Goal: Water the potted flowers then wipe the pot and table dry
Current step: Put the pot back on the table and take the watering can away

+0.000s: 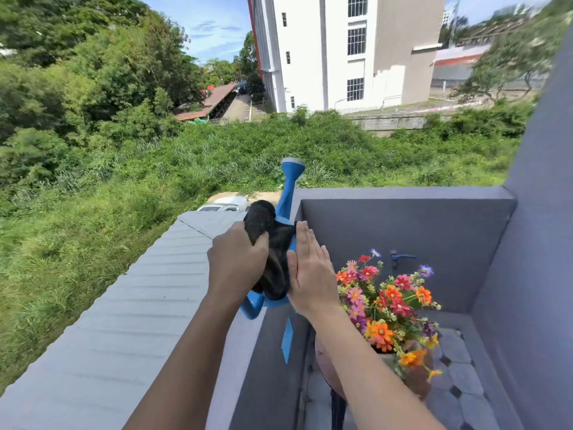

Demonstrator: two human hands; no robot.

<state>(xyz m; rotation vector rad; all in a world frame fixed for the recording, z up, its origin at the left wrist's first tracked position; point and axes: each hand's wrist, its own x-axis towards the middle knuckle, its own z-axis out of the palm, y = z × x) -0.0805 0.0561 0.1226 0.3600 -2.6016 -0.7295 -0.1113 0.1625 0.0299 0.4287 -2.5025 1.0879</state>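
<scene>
A blue watering can (290, 193) stands on top of the grey balcony wall (245, 342), its spout rising to a grey rose head. A black cloth (273, 243) is draped over the can's body. My left hand (237, 262) grips the cloth from the left. My right hand (310, 271) lies flat with fingers straight, pressed against the cloth's right side. Below and right of the hands, a brown pot (418, 380) of orange, pink and red flowers (387, 299) sits inside the balcony; my right forearm hides part of it.
The balcony floor (459, 367) is tiled in pale stone. A blue tap (400, 258) sticks out of the far wall behind the flowers. Beyond the wall lie a corrugated grey roof (124, 321), a long drop, grass and a white building.
</scene>
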